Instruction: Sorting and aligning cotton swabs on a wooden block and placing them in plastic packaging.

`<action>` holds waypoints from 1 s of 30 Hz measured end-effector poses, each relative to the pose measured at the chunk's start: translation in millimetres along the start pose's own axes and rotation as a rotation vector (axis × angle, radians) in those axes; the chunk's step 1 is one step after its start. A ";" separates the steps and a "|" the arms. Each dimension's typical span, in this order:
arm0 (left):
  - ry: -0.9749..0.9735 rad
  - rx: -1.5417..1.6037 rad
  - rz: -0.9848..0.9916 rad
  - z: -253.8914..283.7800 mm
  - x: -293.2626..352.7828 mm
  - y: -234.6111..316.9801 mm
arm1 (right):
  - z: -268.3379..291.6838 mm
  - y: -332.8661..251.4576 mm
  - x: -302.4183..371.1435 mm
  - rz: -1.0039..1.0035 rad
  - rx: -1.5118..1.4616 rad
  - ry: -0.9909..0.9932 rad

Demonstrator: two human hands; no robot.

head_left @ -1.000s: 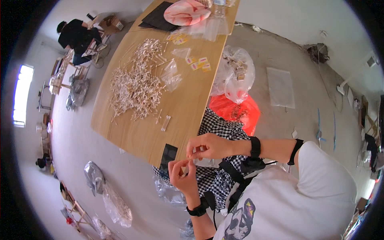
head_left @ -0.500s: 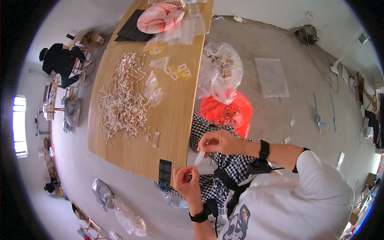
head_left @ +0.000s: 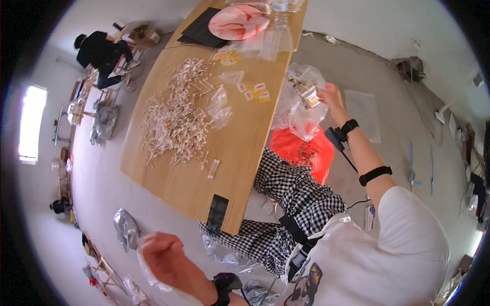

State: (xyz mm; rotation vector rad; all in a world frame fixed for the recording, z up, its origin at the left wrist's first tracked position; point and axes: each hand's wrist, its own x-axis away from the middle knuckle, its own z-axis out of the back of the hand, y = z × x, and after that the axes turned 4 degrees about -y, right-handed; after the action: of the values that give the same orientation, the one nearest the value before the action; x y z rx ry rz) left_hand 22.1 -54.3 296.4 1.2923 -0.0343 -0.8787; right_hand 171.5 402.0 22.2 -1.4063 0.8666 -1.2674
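My right hand (head_left: 333, 101) reaches over a large clear plastic bag (head_left: 312, 118) beside the table. Its fingertips are closed on the edge of a small clear packet of cotton swabs (head_left: 309, 95). More small packets lie inside the large bag. My left hand (head_left: 171, 262) hangs off the near left of the table, fingers loosely curled, with nothing visible in them. On the table (head_left: 235, 132) spreads a big heap of loose cotton swabs (head_left: 176, 120). A few swabs (head_left: 214, 169) lie side by side near it. Small clear bags (head_left: 219, 107) and yellow-and-white labels (head_left: 254, 92) sit to its right.
A dark phone (head_left: 218, 213) lies at the table's near corner. A red bag (head_left: 314, 153) stands below the large clear one. At the far end are a pink round object (head_left: 239, 22), black sheets (head_left: 206, 30) and a bottle (head_left: 280, 13). Another person (head_left: 102, 56) sits at the far left.
Both hands were together in front of my lap, pinching a small clear bag. The right has moved forward to the large bag; the left has swung out left. The view has shifted slightly.
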 end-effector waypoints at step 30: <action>-0.278 0.899 -0.292 147.3 16.5 127.2 | -104.2 98.9 225.6 0.737 1.538 -0.829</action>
State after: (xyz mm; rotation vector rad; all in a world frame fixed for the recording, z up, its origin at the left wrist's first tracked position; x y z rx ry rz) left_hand 31.5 -182.8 443.2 2.0237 -0.5205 -1.3679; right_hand 123.9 142.9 -23.6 -0.1615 -0.2670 -0.3565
